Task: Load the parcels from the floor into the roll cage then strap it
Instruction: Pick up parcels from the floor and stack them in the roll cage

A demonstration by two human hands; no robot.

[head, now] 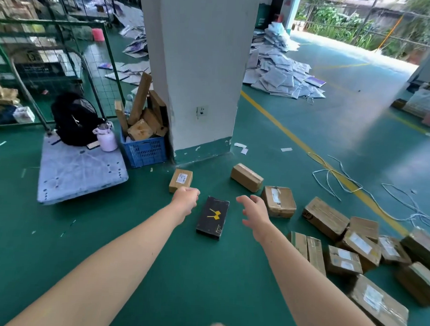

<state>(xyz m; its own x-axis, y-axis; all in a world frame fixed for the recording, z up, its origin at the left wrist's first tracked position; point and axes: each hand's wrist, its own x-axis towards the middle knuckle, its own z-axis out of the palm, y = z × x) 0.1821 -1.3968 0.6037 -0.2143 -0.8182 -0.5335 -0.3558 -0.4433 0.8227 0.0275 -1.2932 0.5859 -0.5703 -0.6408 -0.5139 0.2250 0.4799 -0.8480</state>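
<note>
A flat black parcel (212,217) with a yellow mark lies on the green floor between my two hands. My left hand (185,201) hovers just left of it, fingers curled, holding nothing. My right hand (254,213) hovers just right of it with fingers spread. A small brown parcel (180,180) with a white label sits beyond my left hand. Two brown parcels (247,177) (278,201) lie further right, and several more are heaped at the right edge (352,243). A green wire roll cage (55,30) with boxes stands at the far left.
A white pillar (197,72) rises straight ahead. Left of it stand a blue crate (146,150) of boxes and a grey flat trolley (77,172) carrying a black backpack and a pink bottle. White straps (340,177) trail over the yellow floor line. Piles of flattened packaging lie behind.
</note>
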